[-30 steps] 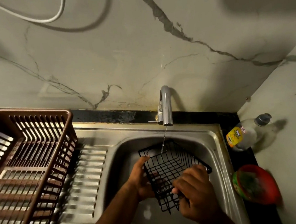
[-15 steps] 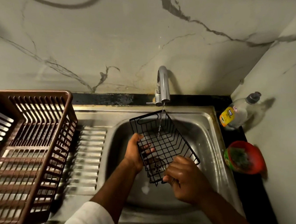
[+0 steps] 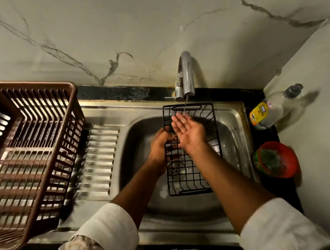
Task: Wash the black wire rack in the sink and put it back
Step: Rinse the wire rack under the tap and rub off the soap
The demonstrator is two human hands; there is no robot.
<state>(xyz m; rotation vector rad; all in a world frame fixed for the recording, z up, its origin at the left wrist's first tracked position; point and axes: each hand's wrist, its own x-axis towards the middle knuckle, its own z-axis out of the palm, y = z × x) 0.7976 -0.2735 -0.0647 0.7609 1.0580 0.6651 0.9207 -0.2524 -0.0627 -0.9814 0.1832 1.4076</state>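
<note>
Left hand (image 3: 159, 148) is gripping the left edge of the black wire rack (image 3: 193, 174), holding it over the sink (image 3: 234, 117) basin. Right hand (image 3: 188, 129) is lying flat, fingers straight, palm up, catching a thin stream from the faucet (image 3: 185, 73). Rinsing appears to be under way; putting the rack back is not yet done. The rack is looking like a rectangular grid basket, wet and intact.
</note>
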